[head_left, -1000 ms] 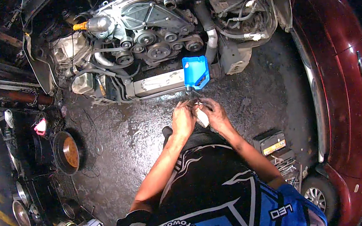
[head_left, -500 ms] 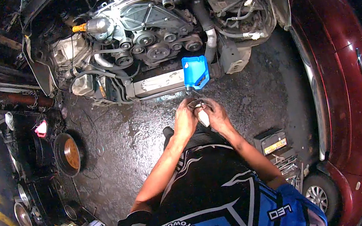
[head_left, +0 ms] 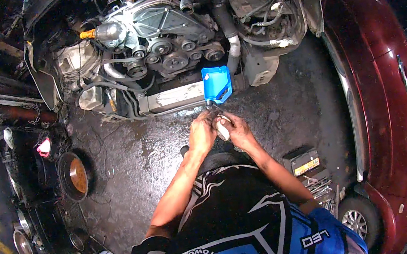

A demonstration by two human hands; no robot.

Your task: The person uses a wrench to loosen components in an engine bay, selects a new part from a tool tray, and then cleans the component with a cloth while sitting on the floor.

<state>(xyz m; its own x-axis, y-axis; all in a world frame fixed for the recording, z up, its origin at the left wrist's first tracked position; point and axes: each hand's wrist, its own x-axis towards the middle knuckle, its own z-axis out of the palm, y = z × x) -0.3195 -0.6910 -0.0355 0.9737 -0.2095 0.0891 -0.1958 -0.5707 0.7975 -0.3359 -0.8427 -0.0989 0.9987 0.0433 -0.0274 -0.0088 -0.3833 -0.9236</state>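
Engine [head_left: 166,31] of an opened car faces me at twelve o'clock, with round wheels and a belt on its front. At eleven o'clock on it lies a silver rounded thing [head_left: 111,33] with an orange end, in a strong light. The person works bent over the wet dark floor [head_left: 126,145], and both hands meet in front of the belly, near the middle of the clock. Right hand [head_left: 239,130] grasps a pale piece [head_left: 222,130], the thumb lying over it; this piece is between the two palms, and I cannot tell what it is made of. Left hand [head_left: 201,134] is just beside, with its fingers bent inward; whether they clench something, I cannot tell, because the place between the fingertips is dark. Just beyond the hands, at twelve o'clock, there is a blue plastic container [head_left: 217,84] in front of the car. At nine o'clock a round pan [head_left: 65,179] has something brown in it. At three o'clock stands a dark red car [head_left: 389,112]. At four o'clock, well apart from the hands, I see a battery [head_left: 302,160], and near it some metal tools [head_left: 321,191].
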